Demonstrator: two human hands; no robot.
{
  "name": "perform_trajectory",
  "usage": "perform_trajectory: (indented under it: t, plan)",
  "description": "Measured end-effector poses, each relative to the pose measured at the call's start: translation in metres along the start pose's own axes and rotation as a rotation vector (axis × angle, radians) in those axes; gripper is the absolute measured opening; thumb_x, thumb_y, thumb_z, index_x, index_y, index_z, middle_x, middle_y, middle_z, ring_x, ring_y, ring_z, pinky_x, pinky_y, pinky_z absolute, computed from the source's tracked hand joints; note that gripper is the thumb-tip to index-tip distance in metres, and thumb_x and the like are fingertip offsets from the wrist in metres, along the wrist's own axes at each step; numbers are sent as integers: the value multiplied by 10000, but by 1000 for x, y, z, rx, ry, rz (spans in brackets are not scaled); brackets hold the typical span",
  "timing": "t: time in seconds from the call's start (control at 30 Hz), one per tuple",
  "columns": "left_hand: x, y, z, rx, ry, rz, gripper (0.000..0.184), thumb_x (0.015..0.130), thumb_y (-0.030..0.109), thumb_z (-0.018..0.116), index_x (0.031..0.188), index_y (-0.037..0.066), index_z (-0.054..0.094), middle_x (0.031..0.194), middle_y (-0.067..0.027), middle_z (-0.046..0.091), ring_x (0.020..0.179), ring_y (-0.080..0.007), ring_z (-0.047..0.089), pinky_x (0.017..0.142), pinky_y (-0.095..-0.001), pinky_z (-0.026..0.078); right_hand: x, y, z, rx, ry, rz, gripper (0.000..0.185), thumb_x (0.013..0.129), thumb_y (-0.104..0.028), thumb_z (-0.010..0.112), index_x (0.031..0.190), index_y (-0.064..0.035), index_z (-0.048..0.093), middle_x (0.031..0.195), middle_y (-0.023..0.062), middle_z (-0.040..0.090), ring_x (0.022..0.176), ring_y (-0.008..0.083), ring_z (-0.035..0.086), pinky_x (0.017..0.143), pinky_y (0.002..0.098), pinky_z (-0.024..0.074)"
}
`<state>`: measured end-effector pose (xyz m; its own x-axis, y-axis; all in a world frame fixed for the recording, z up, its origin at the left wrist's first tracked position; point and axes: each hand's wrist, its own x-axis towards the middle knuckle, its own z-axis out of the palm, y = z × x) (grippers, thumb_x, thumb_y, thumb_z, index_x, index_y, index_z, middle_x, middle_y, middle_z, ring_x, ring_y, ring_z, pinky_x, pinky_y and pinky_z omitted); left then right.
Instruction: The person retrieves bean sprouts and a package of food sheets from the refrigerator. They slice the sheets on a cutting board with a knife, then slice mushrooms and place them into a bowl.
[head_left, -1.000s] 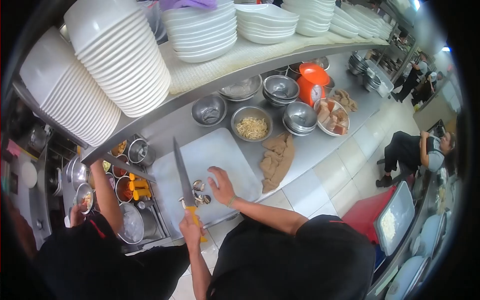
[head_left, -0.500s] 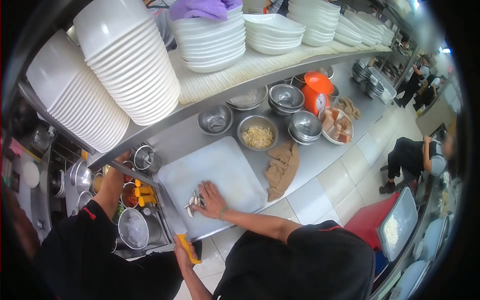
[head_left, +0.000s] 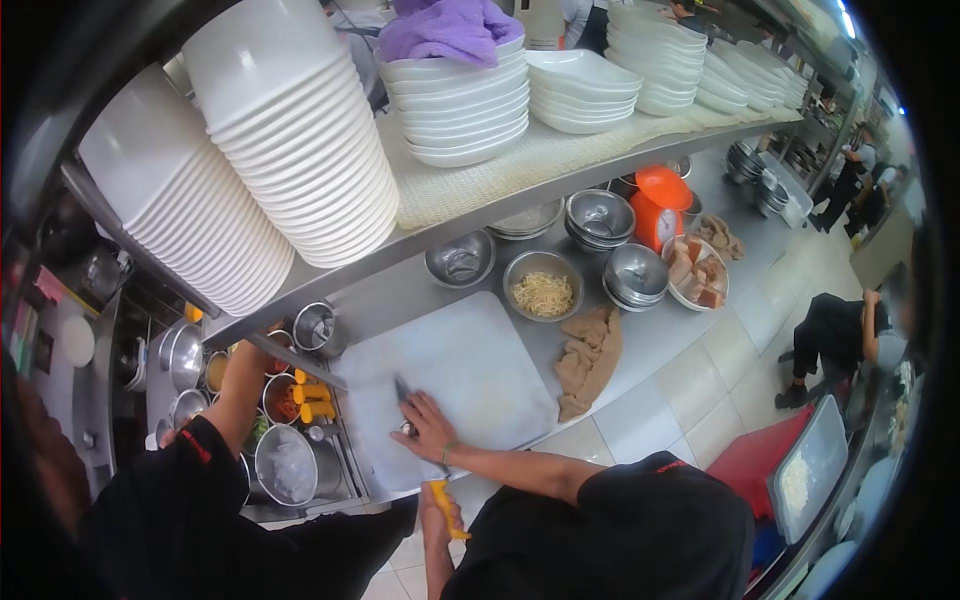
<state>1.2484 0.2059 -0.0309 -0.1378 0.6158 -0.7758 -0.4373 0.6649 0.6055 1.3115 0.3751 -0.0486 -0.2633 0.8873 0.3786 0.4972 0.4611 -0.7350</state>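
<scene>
My left hand point(head_left: 438, 515) grips the yellow handle point(head_left: 446, 498) of a kitchen knife at the near edge of a white cutting board point(head_left: 490, 360). Its blade point(head_left: 401, 388) runs over the board and beneath my right hand point(head_left: 427, 430), with the tip showing past the fingers. My right hand lies flat, fingers stretched out, over the blade. A few small whitish pieces that look like garlic cloves point(head_left: 408, 428) show at its left side; the rest are hidden under hand and blade.
A co-worker's arm point(head_left: 240, 395) reaches toward containers on the left, near a pot of clear pieces point(head_left: 290, 465). Behind the board stand a bowl of pale shreds point(head_left: 543, 293) and an orange scale point(head_left: 660, 200). A brown cloth point(head_left: 588, 360) lies right. Overhead, a shelf holds stacked white bowls point(head_left: 300, 130).
My left hand has brought the knife rightward from beside the board, its blade now under my right hand. The whitish pieces are mostly covered now. The whole view has shifted slightly.
</scene>
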Motion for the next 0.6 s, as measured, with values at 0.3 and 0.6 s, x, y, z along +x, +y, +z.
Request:
perform_trajectory:
  t: [0.3, 0.6]
  plan:
    - [-21, 24, 37, 142, -42, 47, 685, 972, 651, 284, 763, 41, 517, 499, -56, 448, 347, -173, 408, 346, -304, 353, 1, 17, 2, 230, 188, 96, 238, 858, -97, 657, 1082, -18, 639, 1289, 179, 543, 1280, 374, 465, 1042, 413, 421]
    - [-16, 82, 105, 326, -154, 103, 686, 974, 639, 310, 772, 19, 521, 507, -61, 450, 349, -159, 405, 344, -302, 337, 64, 33, -100, 175, 519, 87, 228, 816, -37, 692, 1042, -19, 667, 1253, 150, 574, 1149, 314, 576, 899, 362, 507]
